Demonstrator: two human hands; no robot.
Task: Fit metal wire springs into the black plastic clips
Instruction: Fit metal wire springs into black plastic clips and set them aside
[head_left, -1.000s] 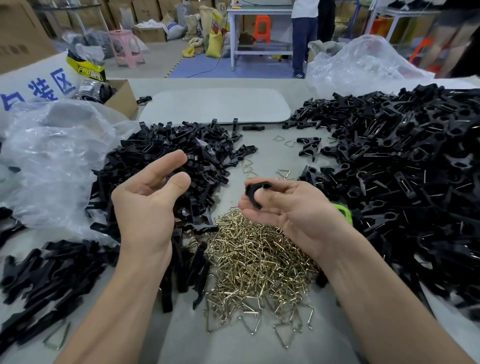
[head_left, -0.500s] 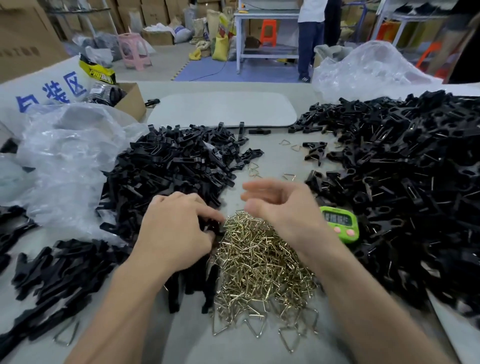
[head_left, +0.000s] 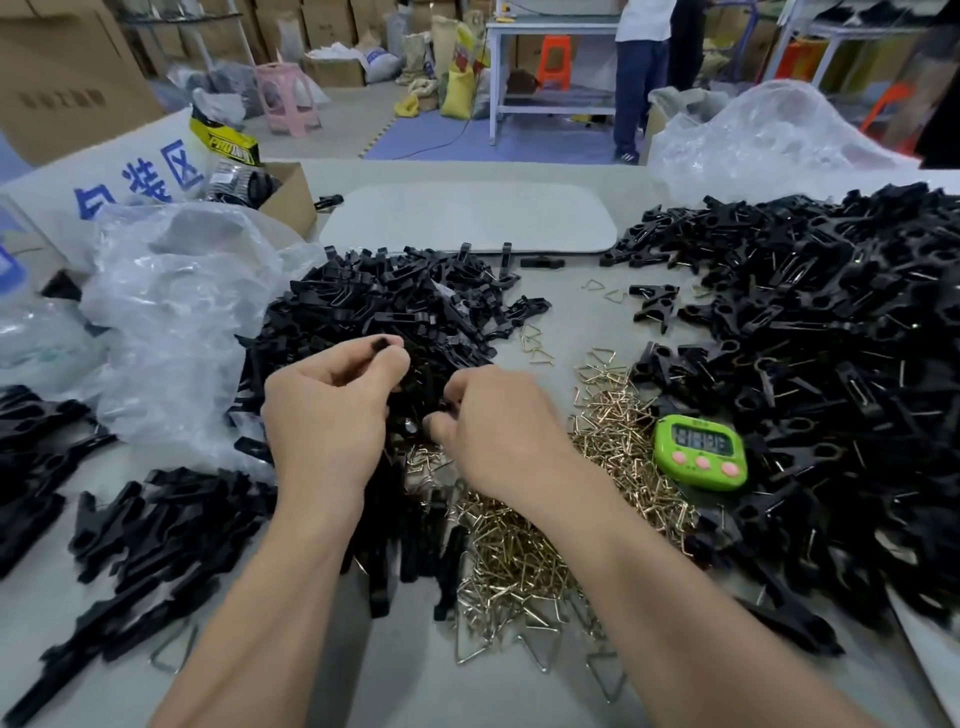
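1. Nearest, at 6 o'clock on the grey table (head_left: 405, 686), lies a heap of gold-coloured wire springs (head_left: 519, 551). A few loose ones are spread at its near edge.
2. At 8 o'clock the left heap of clips (head_left: 150, 525) lies flat on the table.
3. In the middle, the left hand (head_left: 332, 415) is curled. Its thumb and first finger pinch a black clip (head_left: 382, 343) (only the end of it shows above the fingers).
4. The right hand (head_left: 498, 426) is just beside the left one, with fingers bent down where springs and clips meet. I cannot tell if it grasps something, because the fingertips are hidden.
5. At 4 o'clock a green timer (head_left: 698, 452) with three pink buttons lies at the edge of the springs.
6. At 12 o'clock from the hands is the middle heap of clips (head_left: 395, 306). At 3 o'clock is the big heap of clips (head_left: 831, 353), and some of these show wire.
7. At 9 o'clock is a clear plastic bag (head_left: 171, 322), at 12 o'clock a pale mat (head_left: 467, 218), and at 11 o'clock a cardboard box (head_left: 293, 195).
8. Farthest, at 1 o'clock, a person (head_left: 641, 78) stands by a white bench (head_left: 550, 23).
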